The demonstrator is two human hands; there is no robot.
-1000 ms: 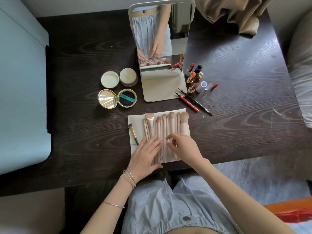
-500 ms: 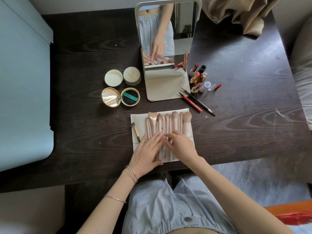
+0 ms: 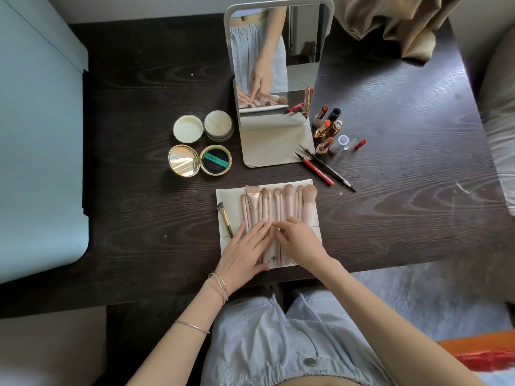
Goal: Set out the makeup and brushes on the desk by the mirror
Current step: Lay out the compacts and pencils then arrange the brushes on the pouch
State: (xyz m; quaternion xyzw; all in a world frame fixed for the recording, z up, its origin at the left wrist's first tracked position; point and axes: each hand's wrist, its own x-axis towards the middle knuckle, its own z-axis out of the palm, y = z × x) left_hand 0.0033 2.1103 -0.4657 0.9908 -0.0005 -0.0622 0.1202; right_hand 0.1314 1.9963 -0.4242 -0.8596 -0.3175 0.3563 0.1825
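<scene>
the pink brushes (image 3: pixel 278 204) lie side by side on a cream cloth (image 3: pixel 313 232) at the near edge of the dark desk (image 3: pixel 404 190), in front of the standing mirror (image 3: pixel 274 59). the left hand (image 3: pixel 242 253) lies flat on the handles, fingers straight and close together. the right hand (image 3: pixel 299 240) has curled fingers on a handle; whether it pinches it, i cannot tell. a dark brush (image 3: pixel 225 218) lies at the cloth's left edge. two pencils (image 3: pixel 323 168) and the lipsticks (image 3: pixel 328 130) sit right of the mirror, the round compacts (image 3: pixel 200 161) left. bare wood runs to the right edge.
</scene>
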